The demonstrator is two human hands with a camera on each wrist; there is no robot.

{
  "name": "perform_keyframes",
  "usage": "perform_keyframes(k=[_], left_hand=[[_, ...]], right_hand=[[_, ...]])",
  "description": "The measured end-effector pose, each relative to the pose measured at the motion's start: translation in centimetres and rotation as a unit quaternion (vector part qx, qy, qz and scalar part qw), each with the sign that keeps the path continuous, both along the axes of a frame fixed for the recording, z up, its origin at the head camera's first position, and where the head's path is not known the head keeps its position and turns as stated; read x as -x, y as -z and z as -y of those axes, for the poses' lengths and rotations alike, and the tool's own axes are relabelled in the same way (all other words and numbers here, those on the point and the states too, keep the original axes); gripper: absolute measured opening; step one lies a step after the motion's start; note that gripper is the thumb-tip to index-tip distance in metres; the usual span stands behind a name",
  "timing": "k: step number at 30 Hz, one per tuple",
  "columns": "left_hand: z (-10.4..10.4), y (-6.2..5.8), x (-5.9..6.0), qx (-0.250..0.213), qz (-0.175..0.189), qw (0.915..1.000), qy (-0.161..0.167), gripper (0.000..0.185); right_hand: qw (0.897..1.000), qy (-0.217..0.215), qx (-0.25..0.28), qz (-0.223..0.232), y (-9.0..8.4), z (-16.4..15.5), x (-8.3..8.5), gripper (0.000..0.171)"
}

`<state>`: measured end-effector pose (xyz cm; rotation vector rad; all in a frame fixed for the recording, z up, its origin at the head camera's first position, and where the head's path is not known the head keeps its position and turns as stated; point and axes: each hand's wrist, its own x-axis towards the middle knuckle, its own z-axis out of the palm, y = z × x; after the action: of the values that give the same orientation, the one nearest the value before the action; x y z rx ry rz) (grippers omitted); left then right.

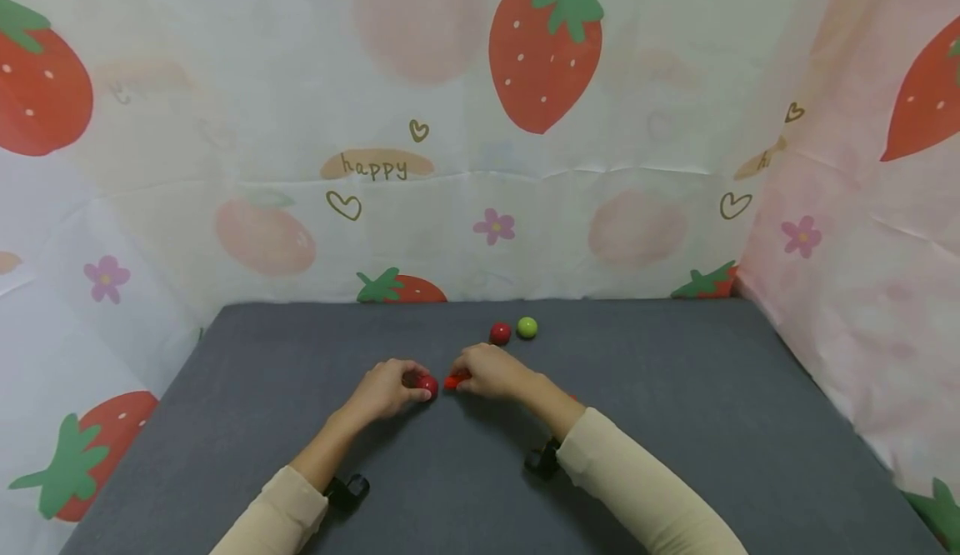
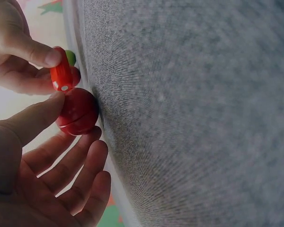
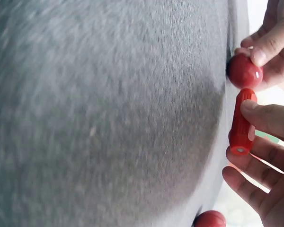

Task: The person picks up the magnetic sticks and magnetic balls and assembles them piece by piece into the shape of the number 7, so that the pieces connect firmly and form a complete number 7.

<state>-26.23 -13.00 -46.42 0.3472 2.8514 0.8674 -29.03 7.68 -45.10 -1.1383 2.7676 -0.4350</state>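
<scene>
Bringing two red pieces together

Left hand [image 1: 386,390] pinches a red ball [image 1: 427,385] at bench [image 1: 675,422] centre; right hand [image 1: 491,372] has its fingers clamped on a red peg [image 1: 456,381] just at its 3 o'clock. They seem close but unjoined. A spare red ball [image 1: 500,333] and green ball [image 1: 527,327] sit at 12 o'clock, obstructing nothing.
</scene>
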Motion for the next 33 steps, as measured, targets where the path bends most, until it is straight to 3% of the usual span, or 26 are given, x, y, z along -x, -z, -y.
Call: perform_keyframes(k=[33], left_hand=[[0.06,0.05,-0.09,-0.010,0.007,0.9999,-0.001,0.030]], right_hand=[[1.000,0.009,0.014,0.023,0.14,0.64,-0.31,0.018]])
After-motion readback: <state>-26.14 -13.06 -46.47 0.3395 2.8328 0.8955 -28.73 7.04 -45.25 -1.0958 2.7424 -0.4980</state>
